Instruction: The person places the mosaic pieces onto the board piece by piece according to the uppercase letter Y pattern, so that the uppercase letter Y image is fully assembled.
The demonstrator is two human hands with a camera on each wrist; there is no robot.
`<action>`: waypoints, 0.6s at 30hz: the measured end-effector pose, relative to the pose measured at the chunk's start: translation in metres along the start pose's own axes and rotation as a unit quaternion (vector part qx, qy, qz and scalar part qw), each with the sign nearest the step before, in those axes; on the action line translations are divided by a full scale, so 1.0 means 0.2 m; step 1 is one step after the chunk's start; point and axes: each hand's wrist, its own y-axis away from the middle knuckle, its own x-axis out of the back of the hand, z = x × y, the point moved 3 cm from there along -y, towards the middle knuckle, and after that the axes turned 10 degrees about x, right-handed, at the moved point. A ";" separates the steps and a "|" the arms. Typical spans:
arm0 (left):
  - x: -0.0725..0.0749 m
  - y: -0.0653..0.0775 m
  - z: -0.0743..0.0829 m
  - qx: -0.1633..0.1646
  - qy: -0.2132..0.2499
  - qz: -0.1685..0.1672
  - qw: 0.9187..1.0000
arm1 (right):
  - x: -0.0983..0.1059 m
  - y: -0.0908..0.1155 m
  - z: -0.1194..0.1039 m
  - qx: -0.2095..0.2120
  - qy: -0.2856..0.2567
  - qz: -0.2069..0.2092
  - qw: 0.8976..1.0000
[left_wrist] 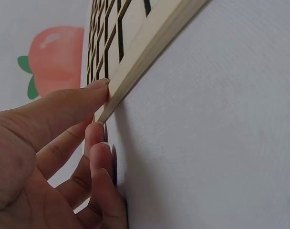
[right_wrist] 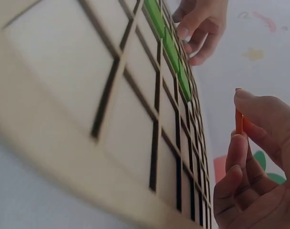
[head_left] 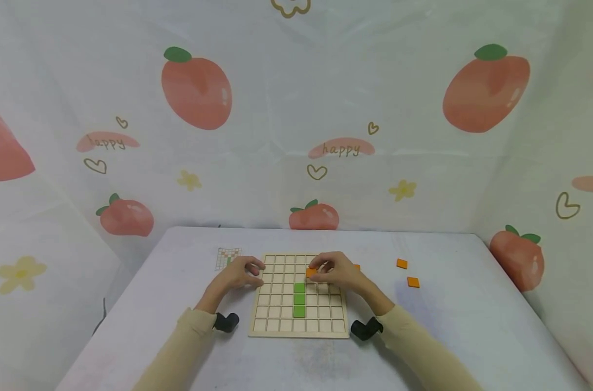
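A square wooden grid board [head_left: 298, 335] lies on the table, with a column of 3 green square tiles [head_left: 300, 299] in its middle. My right hand [head_left: 340, 270] pinches an orange square tile [head_left: 311, 273] between thumb and fingers over the board's upper right part. In the right wrist view that orange tile [right_wrist: 239, 119] appears edge-on, apart from the grid. My left hand [head_left: 239, 272] rests at the board's left edge. The left wrist view shows the thumb [left_wrist: 73, 107] touching the wooden frame [left_wrist: 135, 67], with the other fingers bent beside it near the tabletop.
Two loose orange tiles, an upper one [head_left: 402, 263] and a lower one [head_left: 413, 282], lie right of the board. Another orange tile [head_left: 357, 266] is partly hidden behind the right hand. A small card with a coloured grid pattern [head_left: 228, 259] lies beyond the left hand.
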 end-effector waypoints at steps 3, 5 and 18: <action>0.00 0.00 0.00 0.002 0.003 0.000 1.000 | -0.02 -0.03 0.03 -0.001 -0.006 0.005 1.000; 0.00 0.00 0.00 0.002 0.007 -0.002 1.000 | -0.03 -0.05 0.04 -0.005 -0.016 0.004 1.000; 0.00 0.01 0.00 0.003 0.016 -0.003 1.000 | -0.09 -0.16 0.06 -0.012 0.002 0.000 1.000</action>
